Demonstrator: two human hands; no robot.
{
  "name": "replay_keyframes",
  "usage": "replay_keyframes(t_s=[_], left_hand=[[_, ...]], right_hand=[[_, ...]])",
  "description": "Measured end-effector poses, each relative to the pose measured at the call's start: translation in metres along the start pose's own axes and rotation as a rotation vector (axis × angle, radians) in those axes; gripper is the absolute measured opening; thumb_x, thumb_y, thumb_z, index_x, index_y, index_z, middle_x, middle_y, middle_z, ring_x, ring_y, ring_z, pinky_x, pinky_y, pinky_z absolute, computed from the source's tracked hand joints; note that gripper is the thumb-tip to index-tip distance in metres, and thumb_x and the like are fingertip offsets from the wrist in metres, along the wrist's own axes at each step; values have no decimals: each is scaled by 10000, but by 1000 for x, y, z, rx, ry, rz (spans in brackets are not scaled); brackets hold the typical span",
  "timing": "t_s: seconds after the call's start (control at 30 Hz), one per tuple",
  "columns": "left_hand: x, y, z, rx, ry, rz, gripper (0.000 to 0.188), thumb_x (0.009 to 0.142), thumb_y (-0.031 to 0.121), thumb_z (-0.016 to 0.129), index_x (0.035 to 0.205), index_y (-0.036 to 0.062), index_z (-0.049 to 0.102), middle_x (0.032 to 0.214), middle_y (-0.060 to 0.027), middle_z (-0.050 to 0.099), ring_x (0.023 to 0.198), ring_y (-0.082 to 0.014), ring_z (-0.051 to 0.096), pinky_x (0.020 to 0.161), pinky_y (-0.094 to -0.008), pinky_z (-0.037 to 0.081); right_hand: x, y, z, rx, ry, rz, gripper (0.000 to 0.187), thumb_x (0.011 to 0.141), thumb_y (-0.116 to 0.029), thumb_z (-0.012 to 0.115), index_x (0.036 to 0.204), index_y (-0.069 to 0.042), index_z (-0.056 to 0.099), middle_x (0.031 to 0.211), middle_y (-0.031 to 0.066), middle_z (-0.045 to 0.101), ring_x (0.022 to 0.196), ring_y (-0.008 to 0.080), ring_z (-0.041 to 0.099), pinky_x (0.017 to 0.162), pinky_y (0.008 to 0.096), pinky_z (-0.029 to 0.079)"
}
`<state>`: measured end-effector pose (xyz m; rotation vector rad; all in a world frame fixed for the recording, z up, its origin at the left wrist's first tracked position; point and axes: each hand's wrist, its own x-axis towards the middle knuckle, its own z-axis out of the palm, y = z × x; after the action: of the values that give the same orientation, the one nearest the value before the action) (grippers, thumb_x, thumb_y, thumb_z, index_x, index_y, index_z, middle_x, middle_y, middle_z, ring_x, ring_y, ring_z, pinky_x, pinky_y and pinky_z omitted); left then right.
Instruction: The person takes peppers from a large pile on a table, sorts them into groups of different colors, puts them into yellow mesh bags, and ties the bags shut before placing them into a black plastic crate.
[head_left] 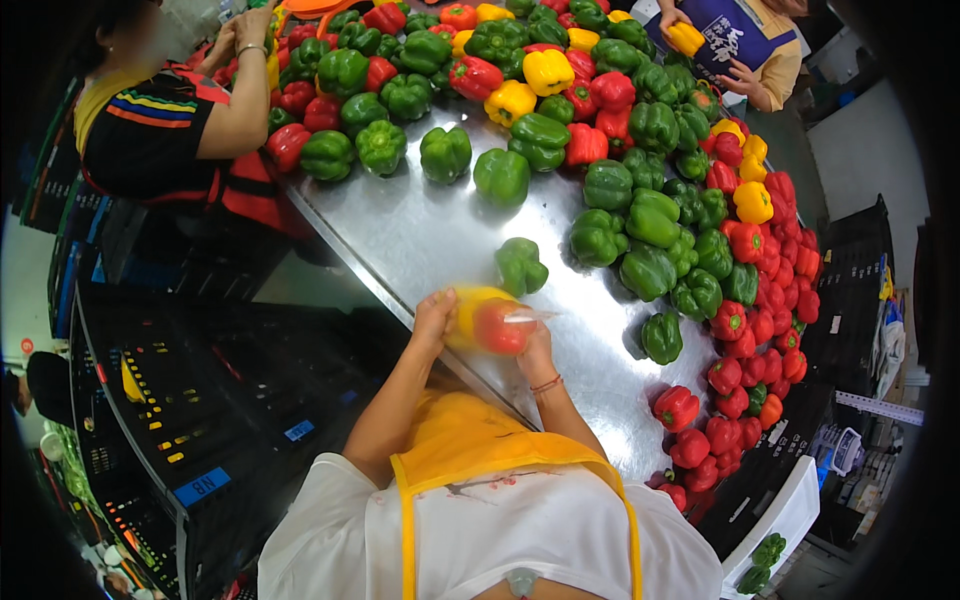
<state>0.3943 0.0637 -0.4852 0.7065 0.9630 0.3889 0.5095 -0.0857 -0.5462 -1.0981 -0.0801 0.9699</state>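
Note:
Close in front of me, at the steel table's near edge, hangs a hazy clear plastic bag with a red bell pepper and a yellow bell pepper showing in it. My left hand is closed on the bag's left side. On the other side, my right hand grips the bag next to the red pepper; its fingertips are partly hidden. A whitish fold of plastic sticks out over that hand. Just beyond the bag, a single green bell pepper lies on the steel table.
Heaped green bell peppers, red bell peppers and a few yellow ones cover the far and right sides. One person works at the far left; another holds a yellow pepper at the far right. Black crates stand at my left.

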Motion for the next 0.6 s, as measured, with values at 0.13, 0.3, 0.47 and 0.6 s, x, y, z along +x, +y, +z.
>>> replay_keyframes(t_s=[0.13,0.3,0.47,0.6], left_hand=[[23,-10,-8,216,119,55,207,876,227,507,753,61,511,593,-9,485,451,-115,428,410,-243,321],[42,-33,-15,925,253,509,212,864,187,492,796,-7,541,681,-123,567,665,-225,550,631,-320,430],[40,-30,-16,817,152,459,212,852,178,497,800,-16,566,724,-140,600,663,-222,564,636,-332,441],[50,-47,-35,652,107,369,235,845,184,505,802,-34,581,709,-91,604,670,-156,547,631,-305,440]], right_hand=[[-1,-6,9,99,6,53,217,870,-117,436,1011,18,531,956,102,590,841,170,584,744,276,487],[-11,-14,31,-165,114,-54,222,810,-154,580,964,-3,526,927,84,583,813,158,559,685,275,461],[-4,2,26,-581,118,-398,240,772,-159,592,933,4,520,836,104,579,779,177,552,670,317,456],[-12,14,17,-482,22,-334,194,822,-142,527,949,5,529,847,107,579,772,178,545,662,329,453]])
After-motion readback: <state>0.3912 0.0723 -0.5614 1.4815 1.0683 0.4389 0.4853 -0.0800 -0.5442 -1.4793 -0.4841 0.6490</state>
